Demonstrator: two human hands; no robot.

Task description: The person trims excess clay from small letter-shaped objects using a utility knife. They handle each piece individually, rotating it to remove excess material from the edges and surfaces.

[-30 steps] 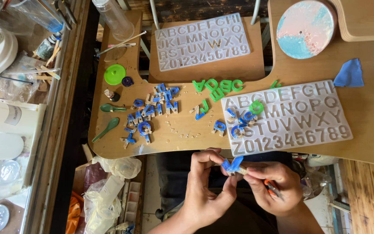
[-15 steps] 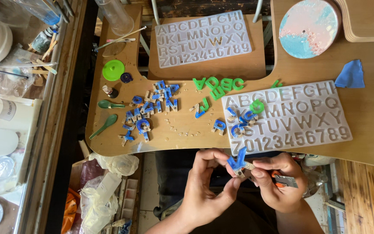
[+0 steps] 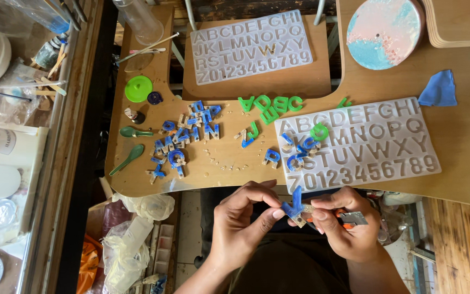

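Wooden worktable (image 3: 463,147), pale, with a curved notch cut into its near edge; everything below is placed from it.

On its right half lies a translucent letter-and-number mould (image 3: 363,142), flat, near the front edge. A few blue cast letters and one green ring (image 3: 319,131) sit on the mould's left end. A second mould (image 3: 251,47) of the same kind rests on a separate board behind the table's notch. At the table's far right corner, a round pink-and-blue disc (image 3: 383,31); a blue cloth scrap (image 3: 439,90) just in front of it.

On the table's left half: a scatter of blue letters (image 3: 186,136), a row of green letters (image 3: 270,104) toward the middle, a green lid (image 3: 138,88) and two green spoons (image 3: 129,147) at the left edge. Small crumbs of trimmed material are strewn between them.

Below the table's near edge, over the lap: left hand (image 3: 243,223) pinches a blue cast letter (image 3: 294,206) between thumb and fingertips, clamped firmly. Right hand (image 3: 349,223) is closed round a small cutter with an orange-and-grey handle (image 3: 349,218), its tip at the letter's lower edge.

Judgement: trimming rough flash off this one letter. The next move seems to call for a steady, short stroke with the letter turned to expose its untrimmed edge. Left fingertips sit close to the tip; that is the hazard. Nothing on the table obstructs the hands.
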